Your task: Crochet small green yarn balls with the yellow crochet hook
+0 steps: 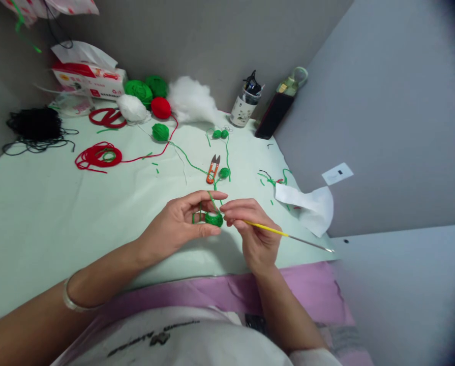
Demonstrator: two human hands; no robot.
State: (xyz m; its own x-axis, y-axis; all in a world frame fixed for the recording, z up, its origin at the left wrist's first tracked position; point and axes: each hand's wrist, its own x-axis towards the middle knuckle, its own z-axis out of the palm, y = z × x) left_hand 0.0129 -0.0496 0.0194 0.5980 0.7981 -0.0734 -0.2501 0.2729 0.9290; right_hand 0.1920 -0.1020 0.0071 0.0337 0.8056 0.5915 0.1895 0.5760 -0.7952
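Observation:
Between its thumb and fingers my left hand [185, 216] holds a small green crocheted piece [214, 220] with white stuffing showing at its top. Green yarn [212, 199] loops over the left fingers and runs back across the table. My right hand [255, 229] is closed around a yellow-handled crochet hook [267, 226], whose grey end points out to the right. The hook's other end is at the green piece, hidden by the right fingertips. Just beyond my hands lie orange thread snips [212, 173] and a small green crocheted ball [224, 173].
Along the back stand a tissue pack [90, 81], yarn balls [138, 92], white stuffing [192, 99], a pen cup [244, 107] and a dark bottle [279, 109]. Red scissors [108, 118], black yarn [36, 125] and coiled red cord [99, 155] lie left. A white tissue [311, 206] lies right.

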